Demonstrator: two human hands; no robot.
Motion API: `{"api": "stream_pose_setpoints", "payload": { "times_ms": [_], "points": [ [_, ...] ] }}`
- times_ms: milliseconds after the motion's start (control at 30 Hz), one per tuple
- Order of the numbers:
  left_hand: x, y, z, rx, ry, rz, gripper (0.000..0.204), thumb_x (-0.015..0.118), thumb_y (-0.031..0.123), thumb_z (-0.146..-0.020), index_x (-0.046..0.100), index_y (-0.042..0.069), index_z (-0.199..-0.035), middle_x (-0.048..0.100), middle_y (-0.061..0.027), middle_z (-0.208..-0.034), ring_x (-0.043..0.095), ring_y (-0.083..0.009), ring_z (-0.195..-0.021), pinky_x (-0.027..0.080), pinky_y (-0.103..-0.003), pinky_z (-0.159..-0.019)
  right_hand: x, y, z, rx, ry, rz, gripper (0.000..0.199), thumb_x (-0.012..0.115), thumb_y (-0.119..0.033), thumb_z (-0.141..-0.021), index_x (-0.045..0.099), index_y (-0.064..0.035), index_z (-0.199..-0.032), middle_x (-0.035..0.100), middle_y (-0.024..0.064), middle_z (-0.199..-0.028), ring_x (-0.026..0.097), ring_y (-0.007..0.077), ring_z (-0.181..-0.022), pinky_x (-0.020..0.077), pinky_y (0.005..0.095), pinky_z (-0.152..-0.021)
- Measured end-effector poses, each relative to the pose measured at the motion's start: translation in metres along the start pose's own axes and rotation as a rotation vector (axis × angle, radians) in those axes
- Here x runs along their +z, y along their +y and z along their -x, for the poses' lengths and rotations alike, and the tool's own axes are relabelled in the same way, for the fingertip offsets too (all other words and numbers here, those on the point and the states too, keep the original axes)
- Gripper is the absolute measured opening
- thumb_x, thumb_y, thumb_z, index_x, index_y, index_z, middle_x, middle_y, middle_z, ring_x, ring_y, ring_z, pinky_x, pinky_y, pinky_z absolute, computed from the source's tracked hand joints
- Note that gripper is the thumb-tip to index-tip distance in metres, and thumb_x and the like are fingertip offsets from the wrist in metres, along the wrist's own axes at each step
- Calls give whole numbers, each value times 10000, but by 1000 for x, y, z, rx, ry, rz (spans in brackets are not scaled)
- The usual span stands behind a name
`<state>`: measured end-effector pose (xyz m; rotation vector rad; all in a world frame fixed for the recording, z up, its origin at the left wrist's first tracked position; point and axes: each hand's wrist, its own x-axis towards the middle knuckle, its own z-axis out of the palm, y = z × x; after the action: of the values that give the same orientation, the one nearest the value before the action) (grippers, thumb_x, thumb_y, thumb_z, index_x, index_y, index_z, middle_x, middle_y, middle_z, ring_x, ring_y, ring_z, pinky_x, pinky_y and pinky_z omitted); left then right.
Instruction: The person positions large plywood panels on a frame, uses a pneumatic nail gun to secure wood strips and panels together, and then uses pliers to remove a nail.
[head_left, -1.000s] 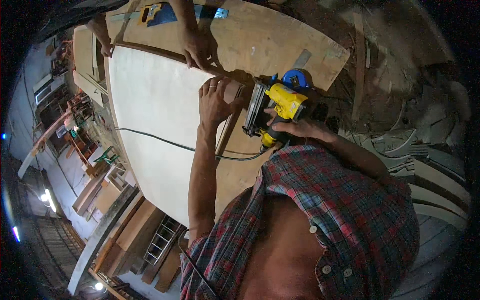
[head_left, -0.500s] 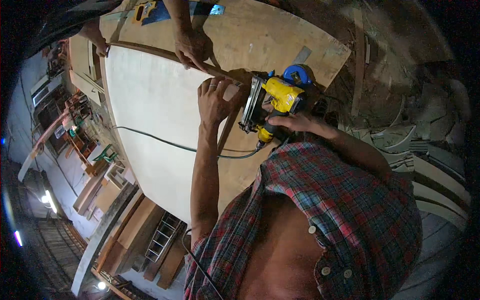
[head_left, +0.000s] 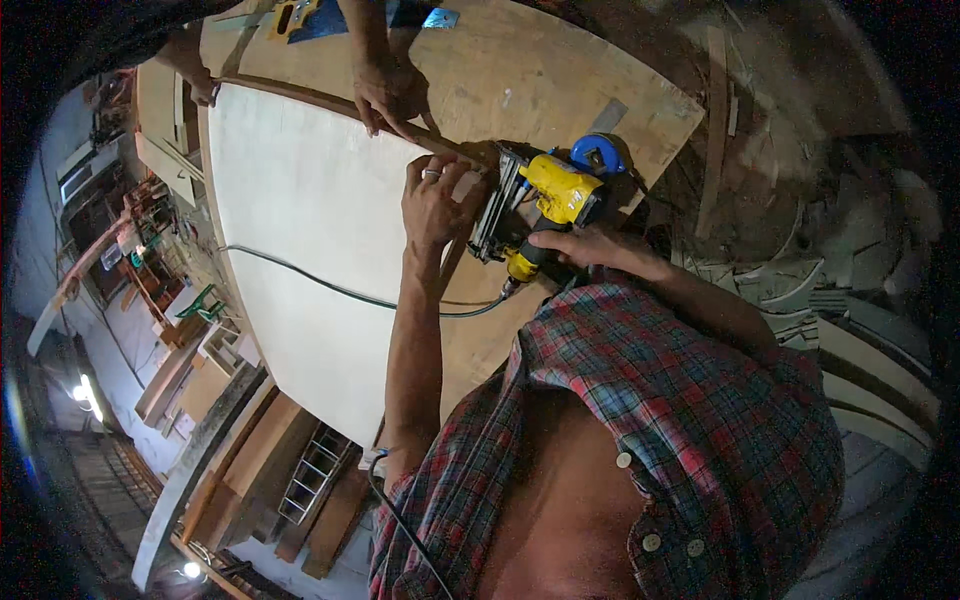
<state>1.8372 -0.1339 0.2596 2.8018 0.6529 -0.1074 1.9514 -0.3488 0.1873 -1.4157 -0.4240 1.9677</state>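
Note:
My left hand [head_left: 436, 207] curls its fingers over the corner of a white panel [head_left: 300, 220], gripping the brown wooden strip [head_left: 300, 96] that runs along its edge. In my right hand [head_left: 578, 246] is a yellow and black nail gun [head_left: 562, 188], held by its handle. The gun's nose end is close to the corner by my left hand; its tip's contact with the wood cannot be made out. A dark air hose [head_left: 340, 289] runs from the gun across the panel. Another person's hand [head_left: 388, 88] presses on the far strip, and their other hand [head_left: 203, 86] holds its left end.
A blue tape measure [head_left: 597, 155] lies on the plywood tabletop [head_left: 560, 75] beyond the gun. Near it is a small grey metal piece [head_left: 607, 115]. A handsaw [head_left: 315, 20] lies at the far edge. Boards [head_left: 270, 440] and a ladder [head_left: 315, 474] stand at the lower left.
The nail gun has shifted slightly left, toward the panel's corner and my left hand. My view has shifted a little. The other person's hands stay on the strip.

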Motion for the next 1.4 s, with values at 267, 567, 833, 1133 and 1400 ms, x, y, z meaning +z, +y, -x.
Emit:
{"api": "stream_pose_setpoints", "payload": {
  "times_ms": [267,567,833,1133,1400],
  "points": [
    [8,8,20,-189,139,184,451,757,198,-726,599,57,-1124,569,-148,-1202,501,-358,-1113,454,-428,-915,6,34,-11,40,-135,38,649,547,-578,-875,571,-6,-1180,669,151,-961,651,182,-758,523,307,-633],
    [39,-8,172,-708,525,151,438,689,151,-816,541,-18,-1193,511,-207,-1234,490,-352,-1143,392,-425,-970,-9,11,4,-351,-429,618,422,652,-329,-881,637,57,-1048,691,144,-886,657,160,-803,517,309,-697],
    [73,-55,325,-2143,868,159,465,654,266,-806,553,-118,-1048,599,-206,-878,585,-310,-761,493,-415,-701,13,-76,35,-365,-439,588,349,657,-283,-859,650,22,-1028,687,170,-896,678,252,-824,526,352,-729],
    [103,-75,343,-2015,1274,1074,277,615,262,-805,510,32,-692,504,-97,-621,452,-198,-439,339,-320,-366,0,-130,-47,-785,247,1319,629,722,-288,-751,496,0,-1263,579,152,-1124,517,290,-1100,379,392,-954],
    [94,-55,341,-1877,796,413,329,638,213,-786,538,-53,-621,572,-138,-626,523,-247,-444,400,-391,-361,-13,-129,-54,-910,183,1326,692,744,-316,-718,493,26,-1264,633,136,-983,590,285,-989,418,384,-894]
  ]
}}
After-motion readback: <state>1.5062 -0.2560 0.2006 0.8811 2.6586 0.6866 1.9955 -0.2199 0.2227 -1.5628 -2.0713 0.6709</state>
